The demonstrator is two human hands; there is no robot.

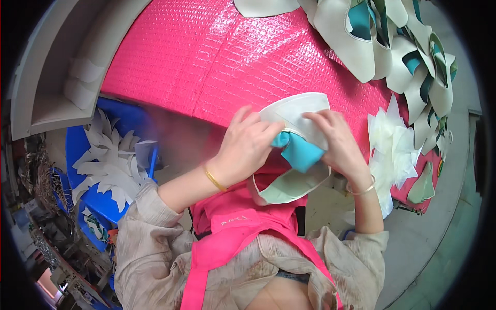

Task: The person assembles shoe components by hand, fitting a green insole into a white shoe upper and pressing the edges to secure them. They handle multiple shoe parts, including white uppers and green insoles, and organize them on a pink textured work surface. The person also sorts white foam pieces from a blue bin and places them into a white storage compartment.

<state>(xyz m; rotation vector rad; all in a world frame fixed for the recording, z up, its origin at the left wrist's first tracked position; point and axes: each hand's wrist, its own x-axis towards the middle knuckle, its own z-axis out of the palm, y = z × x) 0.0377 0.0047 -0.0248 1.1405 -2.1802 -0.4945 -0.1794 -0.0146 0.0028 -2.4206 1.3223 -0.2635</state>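
Between my two hands, above my lap, is a white shoe upper (294, 114) with a turquoise lining (303, 153) folded outward at its middle. Its pale back strap (287, 185) loops down toward the pink apron. My left hand (250, 138) pinches the upper's edge beside the turquoise fold, fingers bent together. On the other side, my right hand (337, 140) grips the white part, with its thumb and fingers around the edge. The fingertips of both hands are partly hidden by the material.
A pink-covered table (206, 62) lies ahead. Several similar shoe uppers (356, 46) are heaped at its far right, above a stack of thin white sheets (391, 150). A blue bin (85, 178) on the left holds white cut pieces (116, 170). A grey box-like panel (49, 67) stands upper left.
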